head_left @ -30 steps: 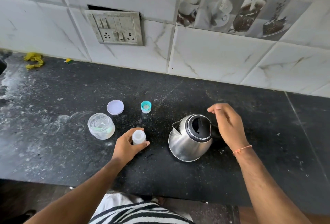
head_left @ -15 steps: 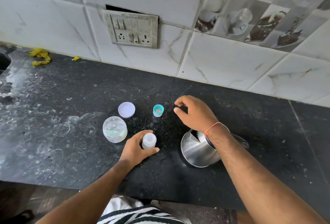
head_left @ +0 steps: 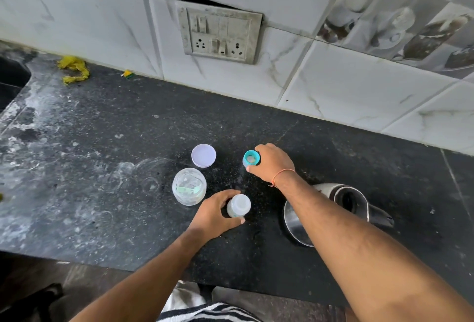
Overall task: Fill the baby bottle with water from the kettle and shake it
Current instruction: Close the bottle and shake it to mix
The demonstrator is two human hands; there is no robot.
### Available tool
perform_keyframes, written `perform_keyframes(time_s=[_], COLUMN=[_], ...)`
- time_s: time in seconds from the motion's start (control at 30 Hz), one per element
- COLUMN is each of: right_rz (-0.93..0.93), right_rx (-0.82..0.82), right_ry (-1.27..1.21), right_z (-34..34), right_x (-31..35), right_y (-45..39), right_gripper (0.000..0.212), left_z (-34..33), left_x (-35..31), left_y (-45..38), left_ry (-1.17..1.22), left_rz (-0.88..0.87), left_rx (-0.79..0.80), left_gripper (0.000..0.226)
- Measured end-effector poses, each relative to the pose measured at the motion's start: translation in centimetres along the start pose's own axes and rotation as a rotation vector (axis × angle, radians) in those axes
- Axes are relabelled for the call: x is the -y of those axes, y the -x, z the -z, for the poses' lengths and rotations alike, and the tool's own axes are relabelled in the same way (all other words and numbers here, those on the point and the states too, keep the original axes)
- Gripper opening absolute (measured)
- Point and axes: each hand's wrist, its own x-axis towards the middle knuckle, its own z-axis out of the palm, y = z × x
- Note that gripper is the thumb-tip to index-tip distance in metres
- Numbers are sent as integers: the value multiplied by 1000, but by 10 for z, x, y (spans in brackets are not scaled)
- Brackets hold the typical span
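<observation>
1. Countertop (head_left: 102,206): 1, dark stone; holds all items.
2. Kettle (head_left: 351,203): 1, steel, lid open, partly under your R forearm.
3. Clear jar (head_left: 189,186): 1, w/ 1 white lid (head_left: 203,155) just behind it.
4. Baby bottle (head_left: 239,205): 1, upright, open; your left hand (head_left: 214,215) is wrapped around it.
5. Teal cap (head_left: 250,158): 1; your right hand (head_left: 273,161) fingers closed on it.

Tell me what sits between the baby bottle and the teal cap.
Nothing: in the head view, only bare black countertop separates the baby bottle, held by the left hand, from the teal cap at the right hand.
</observation>
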Motion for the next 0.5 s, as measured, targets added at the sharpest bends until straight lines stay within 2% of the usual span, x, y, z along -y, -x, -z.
perform_keyframes(time_s=[0.13, 0.3, 0.5], right_rz=[-14, -9, -12], right_rx=[-24, -63, -82], right_ry=[2, -3, -23], right_z=[-11, -14, -10], right_x=[1, -2, -4], right_y=[-6, -9, -6], right_gripper=[60, 45, 49], left_z=[1, 1, 2], left_x=[3, 6, 5], left_y=[0, -2, -4], left_ry=[-6, -27, -47], left_rz=[-17, -38, -34], left_rx=[2, 0, 18], left_gripper=[76, 73, 72])
